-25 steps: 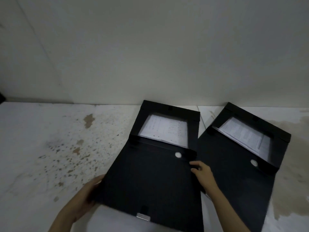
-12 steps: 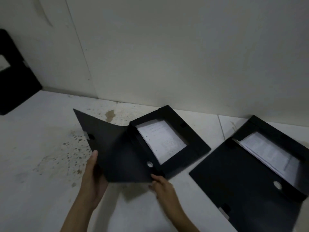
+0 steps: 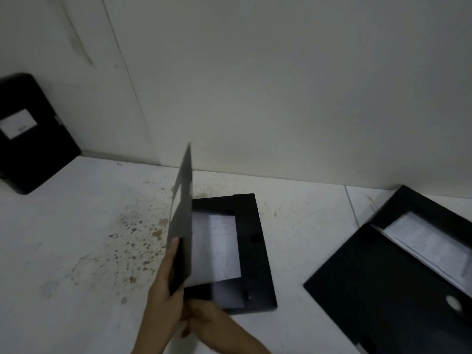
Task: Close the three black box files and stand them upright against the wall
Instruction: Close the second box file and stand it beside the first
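A black box file lies open on the white floor in the middle, white papers showing in its tray. Its lid stands nearly vertical above the tray's left side. My left hand grips the lid's lower near edge. My right hand touches the tray's near edge; its fingers are blurred. A second black box file lies open at the right with papers inside. A third black box file, shut and bearing a white label, leans upright against the wall at far left.
The white wall runs along the back of the floor. Brown stains speckle the floor to the left of the middle file. A tile seam runs between the middle and right files.
The lid of the middle file has swung up from lying open to the left to nearly vertical. The view has shifted left, bringing more of the leaning file into sight.
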A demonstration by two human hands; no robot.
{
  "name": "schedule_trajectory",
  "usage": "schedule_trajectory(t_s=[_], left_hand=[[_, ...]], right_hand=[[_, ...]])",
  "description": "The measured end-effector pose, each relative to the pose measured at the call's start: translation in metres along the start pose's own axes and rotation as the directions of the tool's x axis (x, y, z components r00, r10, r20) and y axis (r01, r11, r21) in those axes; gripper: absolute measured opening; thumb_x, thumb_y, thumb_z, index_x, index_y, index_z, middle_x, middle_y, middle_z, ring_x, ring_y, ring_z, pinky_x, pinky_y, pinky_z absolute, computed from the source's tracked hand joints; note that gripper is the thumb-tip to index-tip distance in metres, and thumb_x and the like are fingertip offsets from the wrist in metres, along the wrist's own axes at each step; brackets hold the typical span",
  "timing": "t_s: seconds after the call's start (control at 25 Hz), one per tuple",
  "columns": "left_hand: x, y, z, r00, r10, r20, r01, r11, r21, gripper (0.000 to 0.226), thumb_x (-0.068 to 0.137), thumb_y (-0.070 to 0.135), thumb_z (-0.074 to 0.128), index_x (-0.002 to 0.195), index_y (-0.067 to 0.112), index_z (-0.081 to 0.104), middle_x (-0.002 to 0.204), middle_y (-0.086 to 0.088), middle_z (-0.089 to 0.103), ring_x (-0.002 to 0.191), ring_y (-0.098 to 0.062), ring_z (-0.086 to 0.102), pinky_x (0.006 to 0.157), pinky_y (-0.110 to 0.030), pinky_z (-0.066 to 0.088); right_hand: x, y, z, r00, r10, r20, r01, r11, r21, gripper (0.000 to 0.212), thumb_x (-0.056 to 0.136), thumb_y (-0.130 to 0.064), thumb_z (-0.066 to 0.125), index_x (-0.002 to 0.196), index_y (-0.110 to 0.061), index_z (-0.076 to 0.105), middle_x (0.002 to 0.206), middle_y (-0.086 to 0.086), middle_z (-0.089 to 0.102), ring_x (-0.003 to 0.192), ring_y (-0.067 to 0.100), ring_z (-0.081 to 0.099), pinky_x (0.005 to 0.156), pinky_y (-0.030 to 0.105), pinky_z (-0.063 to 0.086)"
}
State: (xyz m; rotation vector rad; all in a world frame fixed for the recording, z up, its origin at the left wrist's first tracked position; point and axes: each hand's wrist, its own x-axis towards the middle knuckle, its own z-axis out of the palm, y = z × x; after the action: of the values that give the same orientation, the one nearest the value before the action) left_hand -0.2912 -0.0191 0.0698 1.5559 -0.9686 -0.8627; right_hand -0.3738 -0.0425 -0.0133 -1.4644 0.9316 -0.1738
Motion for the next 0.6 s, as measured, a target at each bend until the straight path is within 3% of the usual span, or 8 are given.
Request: schedule_trajectory(t_s=[0.08,0.12,0.2,0.24,0.36,0.44,0.52,0.6], left_hand=[[0.002,-0.006,-0.001,0.996,0.001,0.092,-0.004,0.999,0.035,0.062,0.087,-0.009,0.049,0.116,0.045,0.039,0.136,0.019,0.035,0.119,0.015,0.036,0.1,-0.003,0.03],[0.002,-0.011,0.0,0.988,0.005,0.154,-0.018,0.997,0.079,0.064,0.086,-0.007,0.052,0.117,0.047,0.041,0.136,0.027,0.033,0.123,0.018,0.033,0.109,-0.011,0.027],[0.0,-0.022,0.006,0.963,-0.011,0.268,-0.048,0.976,0.215,0.067,0.086,-0.003,0.054,0.126,0.048,0.036,0.139,0.035,0.022,0.138,0.005,0.018,0.118,-0.029,0.016],[0.001,-0.023,0.012,0.949,-0.03,0.313,-0.066,0.954,0.292,0.071,0.086,-0.003,0.053,0.129,0.048,0.028,0.142,0.033,0.015,0.142,-0.002,0.01,0.12,-0.032,0.011],[0.01,-0.027,0.03,0.892,-0.151,0.427,-0.107,0.846,0.522,0.08,0.087,0.004,0.053,0.132,0.044,-0.001,0.145,0.026,-0.001,0.145,-0.011,-0.002,0.121,-0.042,0.006],[0.02,-0.031,0.039,0.848,-0.265,0.458,-0.121,0.746,0.655,0.082,0.089,0.015,0.051,0.139,0.038,-0.009,0.153,0.019,-0.004,0.147,-0.017,-0.004,0.12,-0.047,0.009],[0.029,-0.035,0.048,0.809,-0.369,0.457,-0.125,0.652,0.748,0.078,0.092,0.022,0.047,0.144,0.032,-0.01,0.157,0.011,-0.006,0.147,-0.021,-0.005,0.119,-0.049,0.011],[0.037,-0.042,0.055,0.779,-0.444,0.443,-0.114,0.595,0.796,0.075,0.092,0.028,0.044,0.145,0.033,-0.008,0.158,0.009,-0.01,0.147,-0.023,-0.005,0.116,-0.052,0.01]], right_hand=[[-0.006,0.012,-0.03,0.979,-0.066,-0.194,0.059,0.997,-0.041,0.038,0.084,-0.001,0.041,0.115,-0.015,0.058,0.123,0.017,0.058,0.114,0.027,0.054,0.097,0.028,0.042],[-0.009,0.02,-0.047,0.932,-0.131,-0.337,0.107,0.99,-0.089,0.039,0.079,-0.007,0.04,0.107,-0.027,0.059,0.118,0.011,0.061,0.11,0.023,0.055,0.095,0.027,0.044],[-0.013,0.04,-0.081,0.81,-0.228,-0.539,0.084,0.957,-0.279,0.042,0.074,-0.016,0.039,0.11,-0.028,0.056,0.122,0.006,0.056,0.113,0.024,0.051,0.093,0.025,0.038],[-0.013,0.045,-0.097,0.791,-0.227,-0.569,0.001,0.929,-0.37,0.046,0.076,-0.017,0.042,0.119,-0.024,0.052,0.131,0.006,0.049,0.12,0.025,0.044,0.096,0.026,0.035],[-0.008,0.054,-0.128,0.844,-0.087,-0.529,-0.243,0.818,-0.522,0.056,0.087,-0.027,0.048,0.139,-0.031,0.027,0.156,-0.005,0.01,0.142,0.024,0.011,0.109,0.043,0.024],[-0.003,0.054,-0.142,0.873,-0.039,-0.487,-0.28,0.776,-0.565,0.059,0.09,-0.037,0.045,0.141,-0.037,0.016,0.157,-0.007,-0.003,0.144,0.023,-0.001,0.111,0.049,0.018],[0.003,0.052,-0.15,0.891,-0.007,-0.453,-0.284,0.771,-0.569,0.059,0.092,-0.037,0.042,0.142,-0.039,0.01,0.158,-0.004,0.001,0.144,0.024,0.006,0.11,0.052,0.02],[0.008,0.05,-0.154,0.904,0.022,-0.427,-0.266,0.811,-0.521,0.057,0.093,-0.032,0.04,0.142,-0.038,0.011,0.151,0.002,0.028,0.135,0.026,0.028,0.107,0.051,0.029]])
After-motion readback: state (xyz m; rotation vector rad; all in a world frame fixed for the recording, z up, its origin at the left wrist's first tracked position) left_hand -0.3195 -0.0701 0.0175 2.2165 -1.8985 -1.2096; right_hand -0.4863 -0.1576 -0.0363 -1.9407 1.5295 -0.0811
